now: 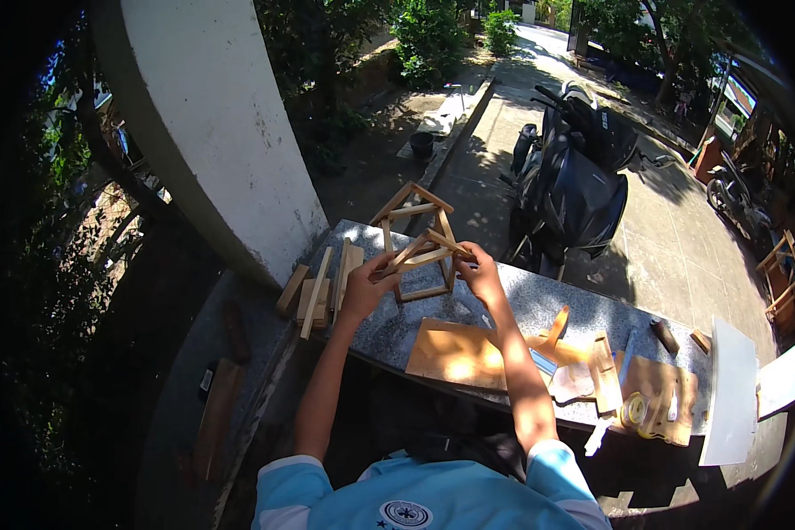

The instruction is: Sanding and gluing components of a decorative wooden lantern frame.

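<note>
My left hand (368,286) and my right hand (480,274) each close on one end of a small triangular frame of wooden strips (426,257), holding it up with its peak away from me. Just beyond it, a larger house-shaped wooden frame (424,293) with a peaked top stands on the speckled stone ledge (539,290). The held triangle overlaps it in view, so I cannot tell whether the two touch. Wooden strips and small blocks (313,300) lie left of my left hand. A flat wooden board (455,353) rests nearer me, partly behind my right forearm.
Right along the ledge are an orange-handled tool (557,325), a wood piece (606,373), a yellow tape roll (634,408), another board (677,389) and a white panel (730,391). A white pillar (216,115) rises at left. A covered motorbike (574,190) stands beyond the ledge.
</note>
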Action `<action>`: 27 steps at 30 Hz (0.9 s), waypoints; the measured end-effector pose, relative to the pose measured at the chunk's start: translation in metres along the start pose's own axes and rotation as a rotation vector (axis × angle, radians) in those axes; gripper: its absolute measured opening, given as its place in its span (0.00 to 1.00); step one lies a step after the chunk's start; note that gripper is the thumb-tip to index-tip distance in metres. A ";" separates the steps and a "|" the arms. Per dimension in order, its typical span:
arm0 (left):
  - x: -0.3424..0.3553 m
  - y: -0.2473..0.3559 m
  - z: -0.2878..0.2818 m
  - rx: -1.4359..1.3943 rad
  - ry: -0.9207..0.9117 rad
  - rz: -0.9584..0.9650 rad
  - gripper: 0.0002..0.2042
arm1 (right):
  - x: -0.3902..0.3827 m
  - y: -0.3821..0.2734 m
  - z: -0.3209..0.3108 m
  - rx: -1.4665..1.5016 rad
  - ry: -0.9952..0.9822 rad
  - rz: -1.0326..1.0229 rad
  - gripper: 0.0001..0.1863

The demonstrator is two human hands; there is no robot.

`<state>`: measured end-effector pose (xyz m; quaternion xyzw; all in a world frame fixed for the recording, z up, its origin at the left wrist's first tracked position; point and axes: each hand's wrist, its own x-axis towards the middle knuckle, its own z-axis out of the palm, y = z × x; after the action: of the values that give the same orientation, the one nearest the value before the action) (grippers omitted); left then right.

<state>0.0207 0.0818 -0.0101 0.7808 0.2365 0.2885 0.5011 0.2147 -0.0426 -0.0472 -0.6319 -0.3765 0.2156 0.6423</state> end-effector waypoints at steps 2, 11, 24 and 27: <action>0.000 -0.001 -0.003 -0.004 -0.024 0.040 0.19 | -0.002 -0.004 -0.003 -0.053 -0.001 0.029 0.14; 0.012 -0.025 -0.010 -0.003 0.033 0.005 0.17 | -0.004 -0.009 0.002 -0.153 -0.001 -0.042 0.15; 0.025 -0.057 -0.020 -0.108 0.113 -0.004 0.16 | -0.010 -0.005 0.005 -0.067 -0.107 -0.068 0.15; 0.024 -0.055 -0.019 -0.120 0.106 0.005 0.16 | -0.013 -0.013 0.008 -0.120 -0.089 -0.034 0.16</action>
<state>0.0204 0.1310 -0.0490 0.7335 0.2431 0.3443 0.5332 0.1977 -0.0489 -0.0380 -0.6525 -0.4277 0.2094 0.5895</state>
